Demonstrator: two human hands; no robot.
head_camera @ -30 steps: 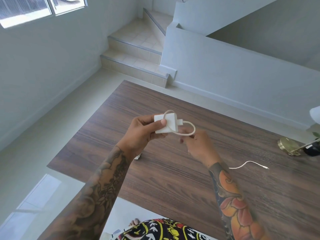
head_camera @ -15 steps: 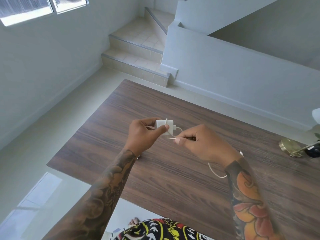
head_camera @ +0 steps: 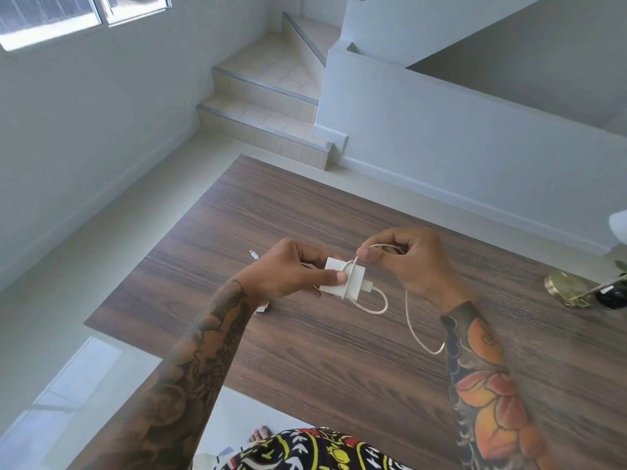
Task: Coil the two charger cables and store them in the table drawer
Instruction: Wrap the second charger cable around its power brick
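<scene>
My left hand (head_camera: 291, 276) grips a white charger block (head_camera: 353, 283) above the wooden table (head_camera: 339, 361), thumb pressed on its face. A white cable (head_camera: 412, 330) leaves the block's plug end, loops, and crosses over the block. My right hand (head_camera: 410, 262) pinches that cable just above the block, with slack hanging in a long loop under my right wrist. A second white cable end (head_camera: 253, 255) lies on the table behind my left hand, mostly hidden. Another small white piece (head_camera: 263, 308) peeks out under my left wrist. No drawer is in view.
A brass lamp base (head_camera: 565, 288) and a dark object (head_camera: 610, 296) stand at the table's right edge. Tiled stairs (head_camera: 268, 110) and a white half wall rise beyond the table. The table's left and near edges border pale floor.
My right hand has risen and carried the cable up and over the block, laying a turn across it. The loose end that lay on the table at the right has been drawn in.
</scene>
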